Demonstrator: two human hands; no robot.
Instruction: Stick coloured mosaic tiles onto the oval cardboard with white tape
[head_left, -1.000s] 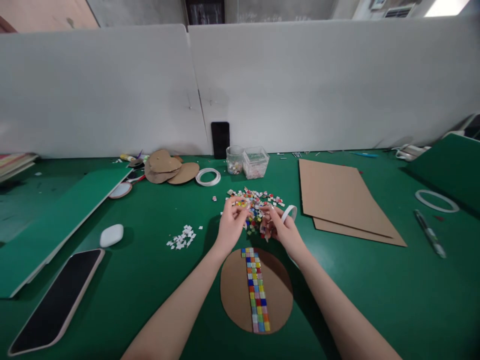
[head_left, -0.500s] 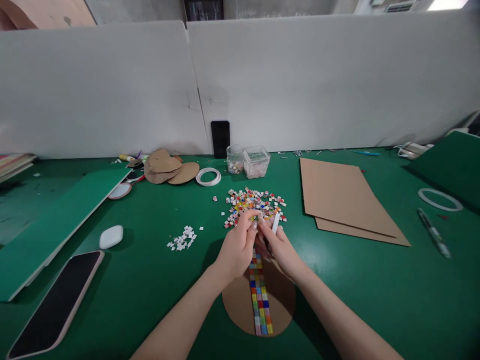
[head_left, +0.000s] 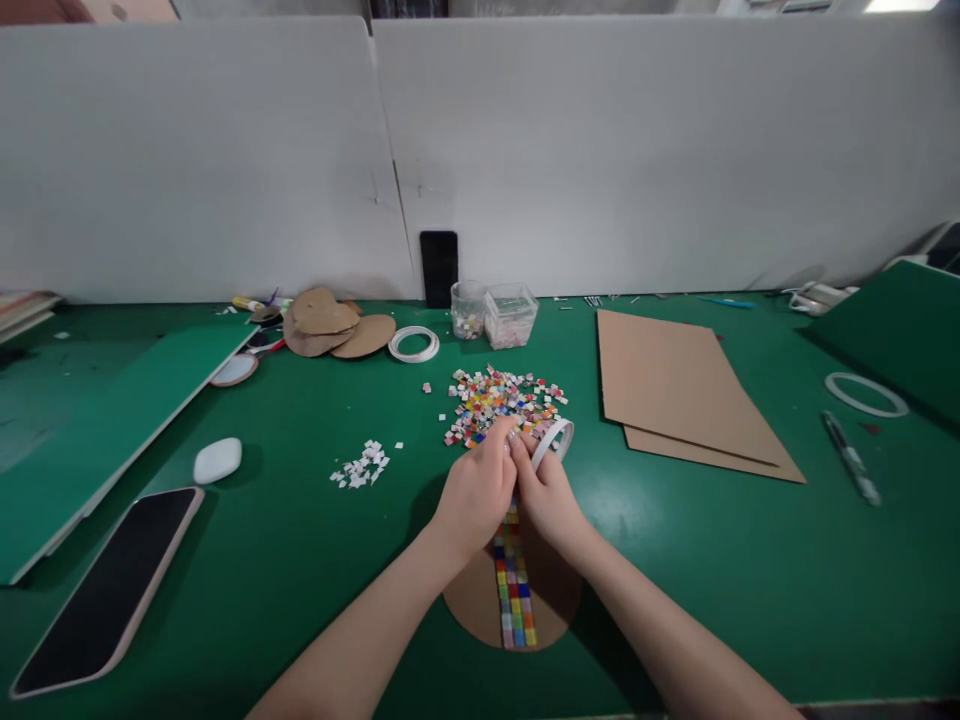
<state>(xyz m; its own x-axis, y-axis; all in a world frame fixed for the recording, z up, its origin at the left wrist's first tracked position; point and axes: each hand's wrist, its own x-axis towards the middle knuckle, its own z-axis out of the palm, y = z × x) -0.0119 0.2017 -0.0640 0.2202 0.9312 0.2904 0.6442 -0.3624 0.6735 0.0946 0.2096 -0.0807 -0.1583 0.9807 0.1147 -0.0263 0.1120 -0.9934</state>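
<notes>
Both hands meet above the far edge of a round cardboard disc [head_left: 469, 605], fingertips touching. My right hand [head_left: 551, 500] is closed around a roll of white tape [head_left: 553, 443], whose loop sticks up from the fingers. My left hand [head_left: 478, 490] is closed in a pinch against the right fingertips; what lies between them is hidden. Down the middle of the disc runs a band of small coloured mosaic tiles [head_left: 513, 590], set in rows, its far end covered by the hands. A loose pile of mosaic tiles [head_left: 499, 395] lies just beyond the fingers.
White paper scraps [head_left: 361, 466], an earbud case [head_left: 218, 460] and a phone [head_left: 112, 585] lie left. Cardboard discs [head_left: 322, 320], a white tape ring [head_left: 414, 344] and clear containers [head_left: 511, 318] stand farther back. Cardboard sheets [head_left: 667, 380] and a pen [head_left: 851, 458] lie right.
The tape roll in my right hand has turned, so its loop now shows where only a narrow strip did. My hands stay together. The whole view has shifted slightly.
</notes>
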